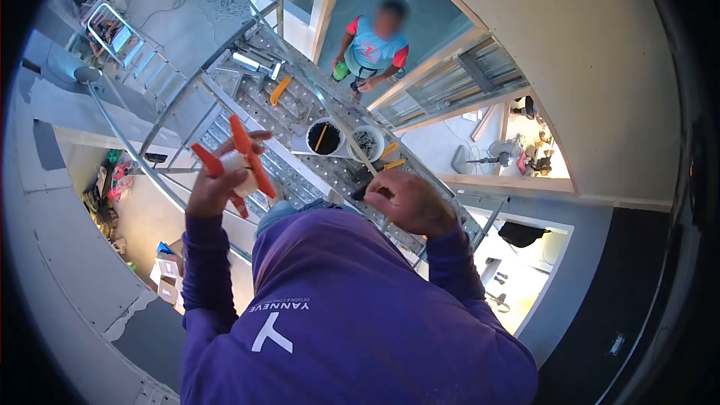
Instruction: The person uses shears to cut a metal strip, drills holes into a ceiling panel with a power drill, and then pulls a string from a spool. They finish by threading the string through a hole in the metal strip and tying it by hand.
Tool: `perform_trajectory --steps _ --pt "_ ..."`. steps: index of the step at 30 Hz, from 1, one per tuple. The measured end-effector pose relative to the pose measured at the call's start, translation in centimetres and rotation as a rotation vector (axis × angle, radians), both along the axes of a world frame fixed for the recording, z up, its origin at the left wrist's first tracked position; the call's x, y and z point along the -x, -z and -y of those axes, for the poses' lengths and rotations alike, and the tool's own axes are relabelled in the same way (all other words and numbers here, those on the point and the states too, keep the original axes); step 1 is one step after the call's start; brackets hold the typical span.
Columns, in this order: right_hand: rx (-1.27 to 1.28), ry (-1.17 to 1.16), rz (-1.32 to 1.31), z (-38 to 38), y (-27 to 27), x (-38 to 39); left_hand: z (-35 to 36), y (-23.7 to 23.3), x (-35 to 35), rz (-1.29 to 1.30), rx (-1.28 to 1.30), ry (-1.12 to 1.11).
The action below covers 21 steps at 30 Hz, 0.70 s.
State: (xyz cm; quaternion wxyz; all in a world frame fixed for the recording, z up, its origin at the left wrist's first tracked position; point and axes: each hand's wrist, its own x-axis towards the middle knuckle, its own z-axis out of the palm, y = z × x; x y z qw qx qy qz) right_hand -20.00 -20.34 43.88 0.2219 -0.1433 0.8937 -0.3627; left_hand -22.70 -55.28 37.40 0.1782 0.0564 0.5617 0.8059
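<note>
Held up in the left hand [214,189], fingers wrapped round its white middle: an orange reel [238,159], above the scaffold deck [292,105]. It reads as light, stiff plastic, best gripped at the hub, since the jutting arms could snag. Two buckets [324,137] stand on the deck beyond; the right hand [411,202] is curled closed, and whether it pinches anything I cannot tell.

Black bucket [324,137] and white bucket [367,142] on scaffold platform [286,170]; person [373,49] and stepladder [124,41] below.
</note>
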Motion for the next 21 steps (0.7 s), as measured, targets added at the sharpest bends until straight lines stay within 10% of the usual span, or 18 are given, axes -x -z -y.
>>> perform_trajectory --steps 15,21 --pt "0.129 -0.038 -0.184 1.6 2.7 -0.7 -11.4 0.6 0.3 0.102 0.004 0.186" --pt "0.309 0.405 -0.414 2.1 4.5 -2.8 -15.8 3.7 0.2 0.320 -0.361 0.278"
